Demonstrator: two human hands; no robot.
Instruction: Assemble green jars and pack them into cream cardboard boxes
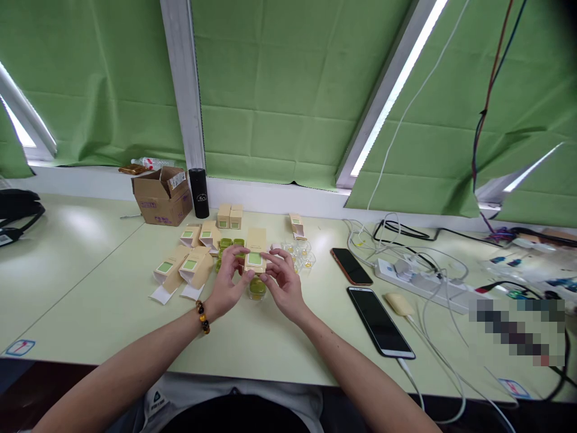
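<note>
Between my left hand (231, 279) and my right hand (285, 285) is a small tan cardboard box (255, 243) with a green window, its top flap standing up. The fingers of both hands close on its sides, above the table. Just below it stands a small clear jar with green contents (257, 288). Several more green-filled containers (232, 243) sit behind my left hand, partly hidden. Clear containers with yellow bits (306, 255) are grouped beyond my right hand. Open tan boxes (170, 267) lie to the left.
Two tan boxes (229, 216) stand at the back, with another open one (297, 227) farther right. A brown carton (162, 198) and a black cylinder (199, 192) are by the wall. Two phones (381, 322), a power strip (424, 285) and tangled cables occupy the right side.
</note>
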